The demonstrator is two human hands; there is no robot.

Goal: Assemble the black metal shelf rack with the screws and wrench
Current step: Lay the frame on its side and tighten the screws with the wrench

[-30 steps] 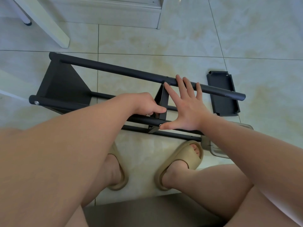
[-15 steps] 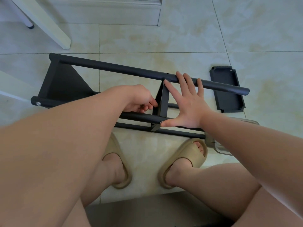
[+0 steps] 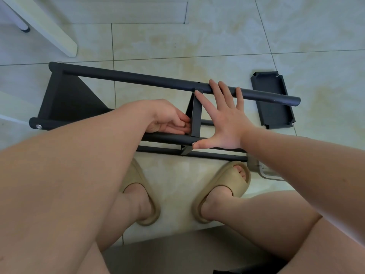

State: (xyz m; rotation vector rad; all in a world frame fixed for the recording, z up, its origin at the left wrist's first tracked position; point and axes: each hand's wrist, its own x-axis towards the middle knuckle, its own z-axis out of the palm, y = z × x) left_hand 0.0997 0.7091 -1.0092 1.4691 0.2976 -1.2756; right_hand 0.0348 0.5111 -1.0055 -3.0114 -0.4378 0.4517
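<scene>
My right hand (image 3: 227,126) lies spread on the rack (image 3: 138,79); left hand (image 3: 167,119) curls beside its shelf (image 3: 196,115); grasp I cannot tell.

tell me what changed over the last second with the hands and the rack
The left hand pulled its pointing finger back from the middle shelf panel, curled, then reached in again; its fingers now lie against the panel's left face. The right hand stayed spread across the rack, which did not move.
</scene>
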